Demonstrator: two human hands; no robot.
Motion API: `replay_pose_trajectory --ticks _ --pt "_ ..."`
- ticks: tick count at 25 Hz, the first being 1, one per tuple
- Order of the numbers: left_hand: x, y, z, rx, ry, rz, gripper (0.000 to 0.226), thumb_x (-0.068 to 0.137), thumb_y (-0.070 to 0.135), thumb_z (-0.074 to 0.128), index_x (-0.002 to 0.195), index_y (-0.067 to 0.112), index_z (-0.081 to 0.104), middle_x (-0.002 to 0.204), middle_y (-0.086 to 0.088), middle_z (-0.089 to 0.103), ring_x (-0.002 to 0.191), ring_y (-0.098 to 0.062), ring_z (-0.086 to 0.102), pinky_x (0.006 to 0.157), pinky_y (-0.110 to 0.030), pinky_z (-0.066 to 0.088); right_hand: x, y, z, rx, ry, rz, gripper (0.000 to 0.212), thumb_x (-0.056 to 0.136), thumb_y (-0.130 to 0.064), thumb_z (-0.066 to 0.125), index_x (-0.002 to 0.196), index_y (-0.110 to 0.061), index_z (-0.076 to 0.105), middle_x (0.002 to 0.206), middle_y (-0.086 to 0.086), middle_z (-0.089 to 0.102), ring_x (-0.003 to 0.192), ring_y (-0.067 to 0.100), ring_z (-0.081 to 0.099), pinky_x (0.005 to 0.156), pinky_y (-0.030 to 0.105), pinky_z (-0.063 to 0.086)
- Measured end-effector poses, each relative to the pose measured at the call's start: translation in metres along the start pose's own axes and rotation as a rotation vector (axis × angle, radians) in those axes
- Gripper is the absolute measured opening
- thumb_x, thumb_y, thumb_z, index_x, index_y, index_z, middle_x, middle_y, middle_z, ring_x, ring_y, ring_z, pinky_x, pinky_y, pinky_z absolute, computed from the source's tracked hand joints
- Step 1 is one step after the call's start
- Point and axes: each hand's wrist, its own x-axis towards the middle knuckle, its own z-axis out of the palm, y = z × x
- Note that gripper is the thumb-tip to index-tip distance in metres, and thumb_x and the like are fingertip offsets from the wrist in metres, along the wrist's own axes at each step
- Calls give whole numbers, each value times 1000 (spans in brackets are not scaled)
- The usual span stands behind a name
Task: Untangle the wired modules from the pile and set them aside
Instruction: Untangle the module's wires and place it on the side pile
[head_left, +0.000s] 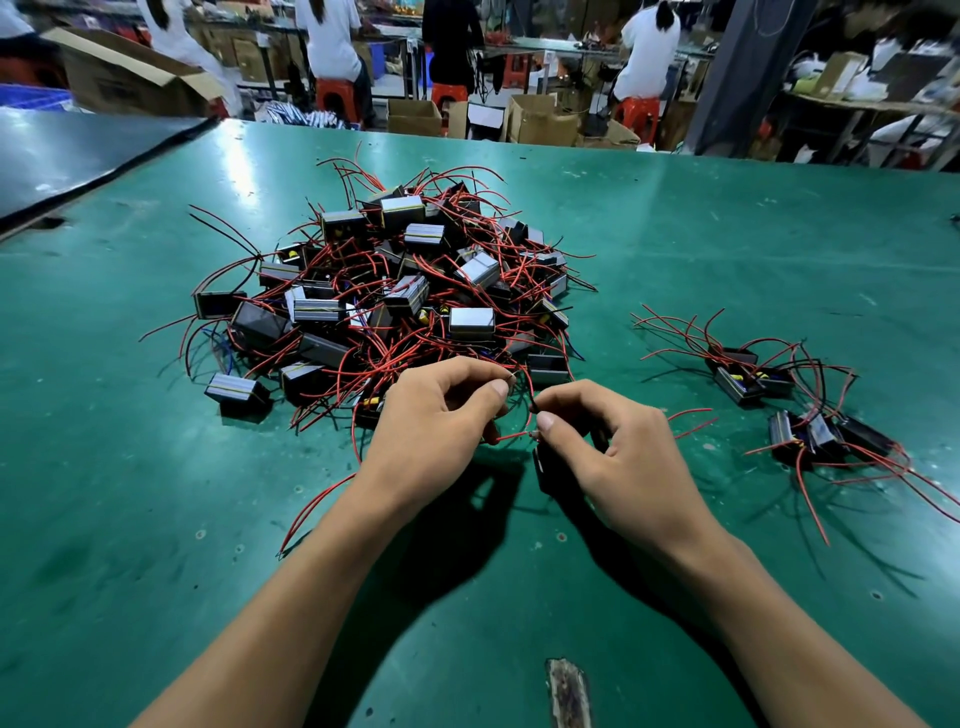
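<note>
**Item: wired module, 1 unit in hand, near edge of pile**

- Location: the pile (395, 291) sits mid-table on the green table (156, 467). The worked module (544, 467) is a dark block just below the right hand (618, 457), at the pile's near edge. The sorted group (800, 410) lies well apart to the right.
- Grip: the left hand (436, 415) has curled fingers, with thumb and forefinger pinched together on the module leads (511, 435). The right hand pinches the same run of leads from the other side. Whether its lower fingers also hold the block cannot be told.
- Handling, judged: the block looks small, rigid, light and easy to lift. The leads look thin and limp, likely to snag on neighbouring wires. The joints where leads enter the case are probably the weak point.
- Recommended hold: 1 hand on the block itself, the other sliding along each lead to free loops. Hard pulls by the wire ends are best avoided.
</note>
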Motion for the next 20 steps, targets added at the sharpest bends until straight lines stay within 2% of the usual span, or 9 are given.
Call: replay_pose_trajectory --ticks 3,7,12,15,20 --pt "-2 1 2 19 -51 28 11 91 14 68 92 19 77 76 2 74 62 -4 66 60 -11 48 -1 -1 2 -18 -16 -4 9 93 -17 69 96 -24 73 76 -12 72 69 13 70 69 35 57" --pt "-2 1 1 3 -51 37 12 90 12 68 89 20 77 75 1 74 62 -5 64 61 -13 49 0 0 0 -20 -3 22 9 93 -16 68 96 -22 74 74 -10 72 68 13 70 71 36 57" --pt "-1 0 2 -13 -60 50 9 89 12 69 88 17 76 67 5 70 58 -5 62 60 -14 48 0 -2 1 -52 3 15 9 92 -16 70 96 -22 75 77 -11 73 70 9 69 72 31 55" --pt "-1 -1 2 -16 -52 61 7 88 14 71 88 18 77 72 1 72 60 -4 62 60 -14 48 1 -2 1 -52 4 15 10 91 -16 70 96 -22 76 78 -11 73 69 7 68 70 32 54" --pt "-2 -2 3 13 -69 78 3 85 17 75 85 20 77 74 -2 74 64 -11 64 69 -34 56 0 -1 1 -66 0 -13 14 91 -13 70 96 -25 76 79 -15 73 70 4 65 69 25 52"
